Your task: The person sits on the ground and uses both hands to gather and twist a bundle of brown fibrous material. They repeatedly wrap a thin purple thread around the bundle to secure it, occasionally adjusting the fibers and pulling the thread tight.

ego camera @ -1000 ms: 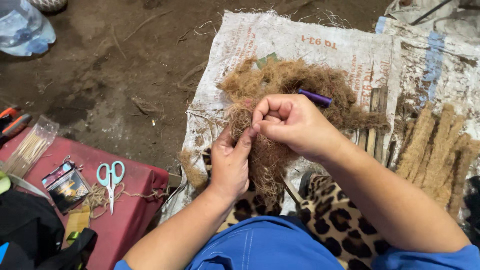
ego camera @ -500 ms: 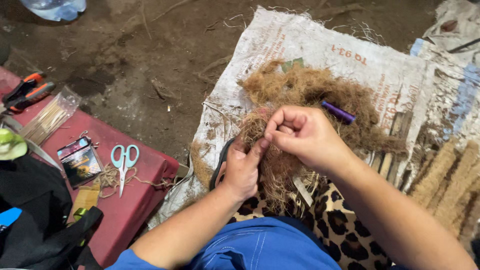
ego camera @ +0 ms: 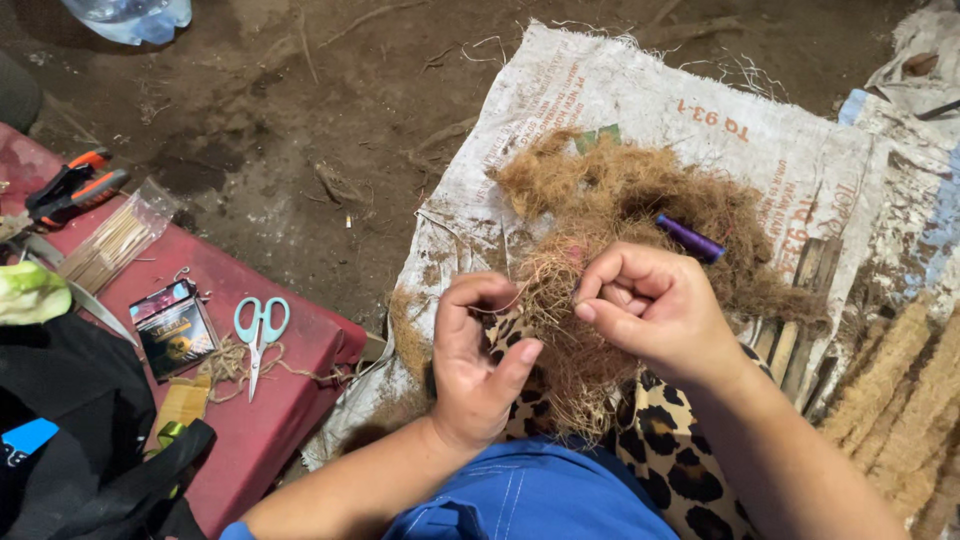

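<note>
both hands [ego camera: 480,370] [ego camera: 655,310] pinch coir fibre [ego camera: 590,250], seemingly; sticks fill clear bag [ego camera: 115,240].

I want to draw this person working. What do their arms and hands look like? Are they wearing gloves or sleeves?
No gloves. Both the left hand and the right hand are bare, with no rings, watch or bracelets showing. The forearms are bare too, with no long sleeves. Only a bit of blue cloth shows at the left arm's lower edge, maybe a short sleeve. The fingers have short, plain nails.
</note>
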